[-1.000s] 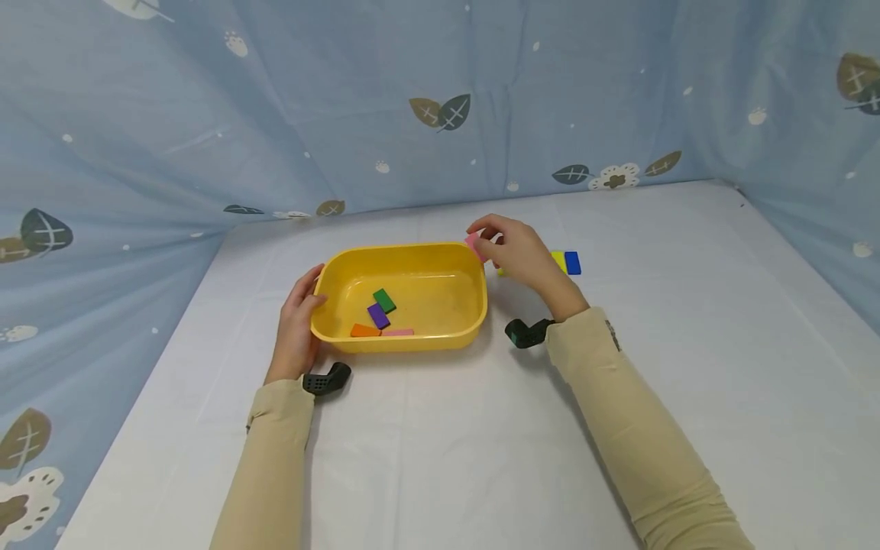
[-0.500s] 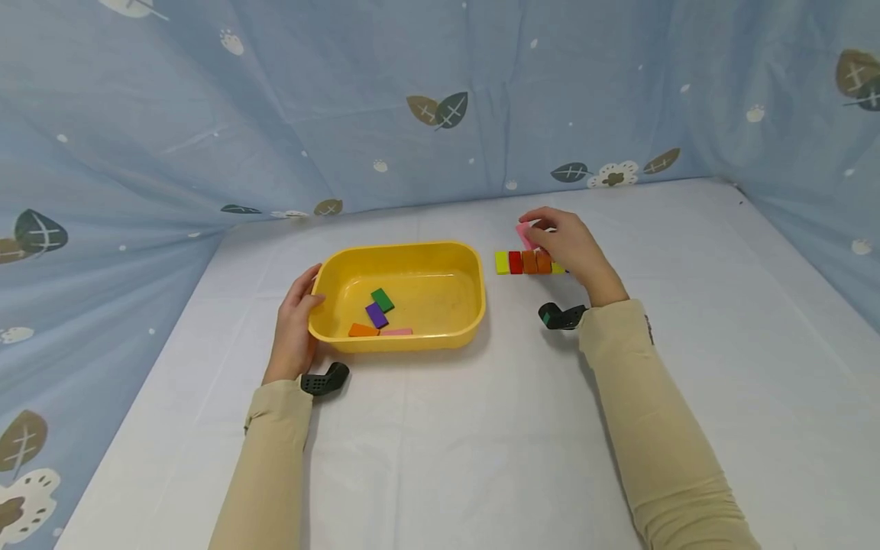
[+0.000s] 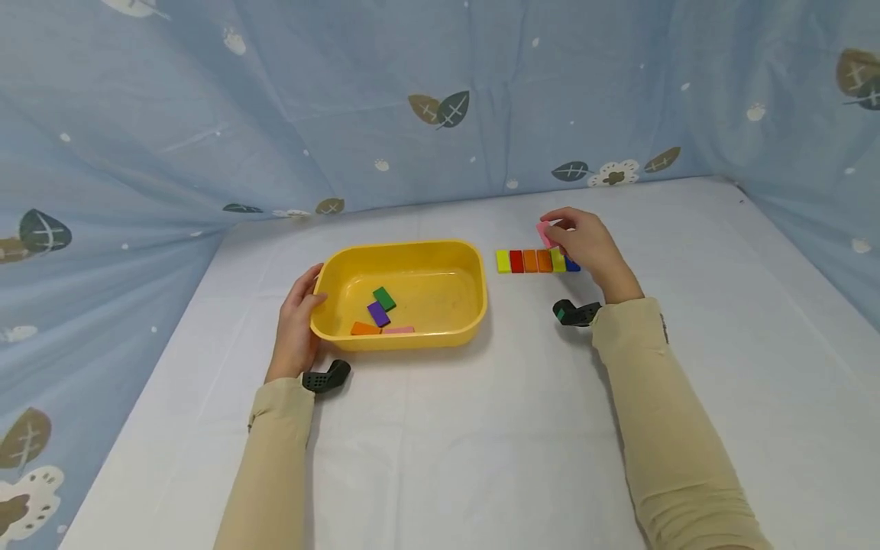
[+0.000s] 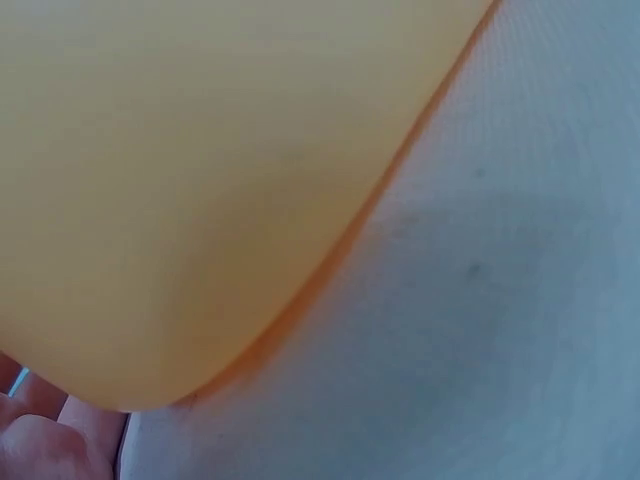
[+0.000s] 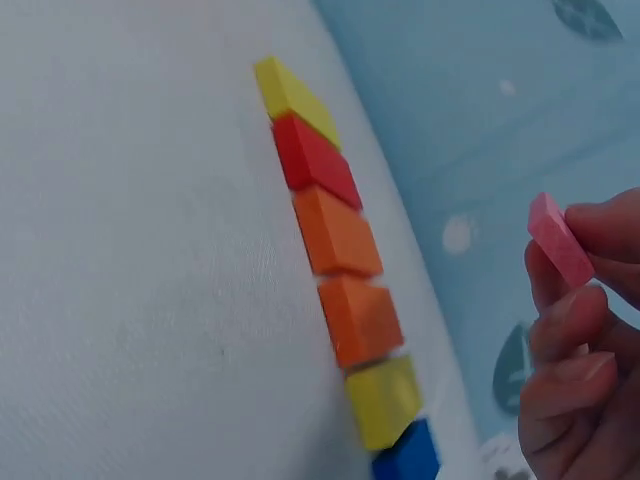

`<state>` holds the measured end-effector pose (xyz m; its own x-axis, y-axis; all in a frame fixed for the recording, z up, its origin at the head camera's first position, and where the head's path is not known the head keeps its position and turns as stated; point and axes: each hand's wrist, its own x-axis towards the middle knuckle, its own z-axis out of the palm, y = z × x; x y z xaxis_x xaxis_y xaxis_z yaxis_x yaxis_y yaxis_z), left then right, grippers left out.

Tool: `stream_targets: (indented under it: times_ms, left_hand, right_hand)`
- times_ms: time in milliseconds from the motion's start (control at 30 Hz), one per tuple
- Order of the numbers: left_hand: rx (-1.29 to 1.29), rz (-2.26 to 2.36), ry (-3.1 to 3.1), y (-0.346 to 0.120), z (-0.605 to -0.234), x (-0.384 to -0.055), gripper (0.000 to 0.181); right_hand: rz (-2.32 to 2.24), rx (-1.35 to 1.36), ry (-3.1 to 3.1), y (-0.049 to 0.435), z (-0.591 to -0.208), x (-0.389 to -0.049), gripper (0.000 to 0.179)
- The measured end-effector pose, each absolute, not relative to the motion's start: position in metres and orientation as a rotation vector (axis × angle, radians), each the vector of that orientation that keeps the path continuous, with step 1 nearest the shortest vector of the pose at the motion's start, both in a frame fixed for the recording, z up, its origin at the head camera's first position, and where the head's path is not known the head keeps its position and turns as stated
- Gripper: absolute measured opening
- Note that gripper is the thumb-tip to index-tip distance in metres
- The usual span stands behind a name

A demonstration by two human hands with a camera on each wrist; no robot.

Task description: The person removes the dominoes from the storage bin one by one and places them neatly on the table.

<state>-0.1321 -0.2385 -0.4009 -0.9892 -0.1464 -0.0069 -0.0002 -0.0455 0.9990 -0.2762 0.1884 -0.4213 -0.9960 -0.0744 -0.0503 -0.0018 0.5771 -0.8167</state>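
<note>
Pink block (image 5: pixel 560 243) near the row of coloured blocks (image 3: pixel 531 261)
From where I stand, the right hand (image 3: pixel 587 243) pinches it; the left hand (image 3: pixel 294 330) clasps the yellow tub (image 3: pixel 440 296).

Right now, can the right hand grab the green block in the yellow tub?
Probably not yet: the right hand pinches a pink block. Once it's free, likely yes: the tub is open on top and nothing covers the green block.

A white cloth-covered table (image 3: pixel 495 435) carries a yellow tub (image 3: pixel 440 305). Six coloured blocks (image 3: pixel 530 261) (two of them orange) line up beside it
</note>
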Motion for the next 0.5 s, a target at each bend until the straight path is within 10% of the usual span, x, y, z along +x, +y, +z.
stream_targets:
  times_ms: [500]
  left_hand:
    - [0.177,-2.200,-2.120,-0.240,-0.399,-0.135,0.048]
  right_hand:
    - [-1.067,-0.241,2.859,0.222,-0.374,-0.232,0.038]
